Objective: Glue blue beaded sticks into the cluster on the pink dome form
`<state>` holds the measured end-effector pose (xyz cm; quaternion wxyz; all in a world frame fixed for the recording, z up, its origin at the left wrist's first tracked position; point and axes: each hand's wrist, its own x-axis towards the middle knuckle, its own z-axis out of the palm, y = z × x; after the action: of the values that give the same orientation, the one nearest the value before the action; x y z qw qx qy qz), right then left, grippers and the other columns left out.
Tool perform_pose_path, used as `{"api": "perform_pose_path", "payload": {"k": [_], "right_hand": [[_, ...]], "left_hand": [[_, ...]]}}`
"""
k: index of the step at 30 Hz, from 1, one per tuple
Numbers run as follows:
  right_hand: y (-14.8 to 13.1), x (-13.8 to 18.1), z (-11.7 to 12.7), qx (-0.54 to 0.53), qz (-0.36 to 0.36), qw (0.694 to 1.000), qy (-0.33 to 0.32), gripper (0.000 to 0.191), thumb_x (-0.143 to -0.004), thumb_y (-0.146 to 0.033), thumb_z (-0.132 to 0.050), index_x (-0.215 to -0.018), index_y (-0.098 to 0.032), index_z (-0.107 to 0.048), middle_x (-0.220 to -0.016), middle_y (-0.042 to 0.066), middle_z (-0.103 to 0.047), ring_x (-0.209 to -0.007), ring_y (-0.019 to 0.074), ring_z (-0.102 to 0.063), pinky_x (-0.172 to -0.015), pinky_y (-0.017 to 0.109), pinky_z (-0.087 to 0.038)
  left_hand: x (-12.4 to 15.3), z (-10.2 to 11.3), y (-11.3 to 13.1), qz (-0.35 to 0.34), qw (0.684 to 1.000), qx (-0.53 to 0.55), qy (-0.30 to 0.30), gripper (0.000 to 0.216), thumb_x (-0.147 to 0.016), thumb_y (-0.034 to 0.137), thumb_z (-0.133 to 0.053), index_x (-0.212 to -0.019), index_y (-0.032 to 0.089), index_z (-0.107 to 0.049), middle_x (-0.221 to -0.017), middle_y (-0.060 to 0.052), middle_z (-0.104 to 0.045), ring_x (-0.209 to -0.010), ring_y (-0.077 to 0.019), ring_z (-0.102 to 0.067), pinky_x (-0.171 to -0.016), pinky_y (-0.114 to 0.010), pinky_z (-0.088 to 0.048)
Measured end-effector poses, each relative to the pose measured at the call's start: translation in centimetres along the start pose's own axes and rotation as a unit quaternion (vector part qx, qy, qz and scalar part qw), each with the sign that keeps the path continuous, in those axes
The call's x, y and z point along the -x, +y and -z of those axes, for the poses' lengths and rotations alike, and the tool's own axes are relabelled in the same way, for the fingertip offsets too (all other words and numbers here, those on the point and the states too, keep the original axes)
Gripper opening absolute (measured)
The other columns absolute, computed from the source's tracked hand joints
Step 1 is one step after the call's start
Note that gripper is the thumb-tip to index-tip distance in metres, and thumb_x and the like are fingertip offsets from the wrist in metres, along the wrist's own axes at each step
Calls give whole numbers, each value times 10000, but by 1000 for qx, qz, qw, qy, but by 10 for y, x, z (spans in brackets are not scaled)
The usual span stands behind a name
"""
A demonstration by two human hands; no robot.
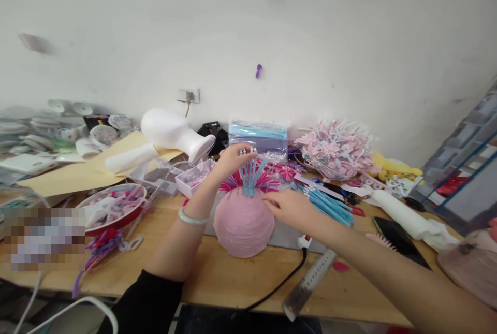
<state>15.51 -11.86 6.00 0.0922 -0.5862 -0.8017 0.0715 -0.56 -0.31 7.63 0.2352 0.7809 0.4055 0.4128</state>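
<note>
A round pink form [244, 225] with a ridged, wrapped surface sits on the table in front of me. Blue pipe cleaners [249, 181] with small white beaded tips stand up from its top, and magenta strands fan out around them. My left hand [236, 160] reaches over from the left, its fingers closed on the blue pipe cleaners near their beaded tips. At the upper right side of the pink form is my right hand [285, 205], thumb and fingertips pinched together; whatever lies between them is too small to make out.
More blue pipe cleaners [330, 207] lie to the right, beyond my right hand. A white foam head [174, 134] lies behind on the left, near a red-rimmed bowl [145, 200]. A power cord [283, 283], a ruler [308, 285] and a phone-like dark slab [402, 241] occupy the front right.
</note>
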Motion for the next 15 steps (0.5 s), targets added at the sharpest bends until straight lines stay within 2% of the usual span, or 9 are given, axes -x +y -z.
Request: {"api": "perform_pose_path", "payload": {"k": [3,10,13,15], "right_hand": [[-8,-10,-18,25,22,999,9,307,-860,-292,-397,-1039,-272,-646,-964,17,-693,-843,170,-630,-683,238,-422],[-2,-18,-41,33,28,996,78,325,-891,-291,-352,-1048,-283,-636,-994,9,-687,-856,172,-636,-677,248,-436],[-2,-18,-43,55,37,995,74,316,-892,-272,-362,-1065,-267,-625,-990,25,-687,-845,175,-638,-672,250,-439],[-2,-15,-36,57,47,995,72,312,-892,-260,-365,-1072,-256,-620,-985,34,-685,-844,177,-633,-689,259,-443]], "left_hand": [[-1,-1,-2,0,1000,-4,2,246,-711,410,-546,-702,171,-601,-696,2,-601,-737,-159,-518,-691,-254,-375],[-1,-3,-5,-9,1000,13,5,237,-715,400,-543,-690,171,-599,-698,8,-602,-720,-148,-526,-673,-243,-379],[-1,-3,-6,-5,1000,14,3,245,-718,402,-542,-691,166,-600,-685,4,-597,-714,-146,-522,-666,-242,-378],[-1,-3,-6,-3,1000,16,3,249,-720,405,-543,-699,164,-601,-687,1,-594,-712,-146,-516,-662,-243,-375]]}}
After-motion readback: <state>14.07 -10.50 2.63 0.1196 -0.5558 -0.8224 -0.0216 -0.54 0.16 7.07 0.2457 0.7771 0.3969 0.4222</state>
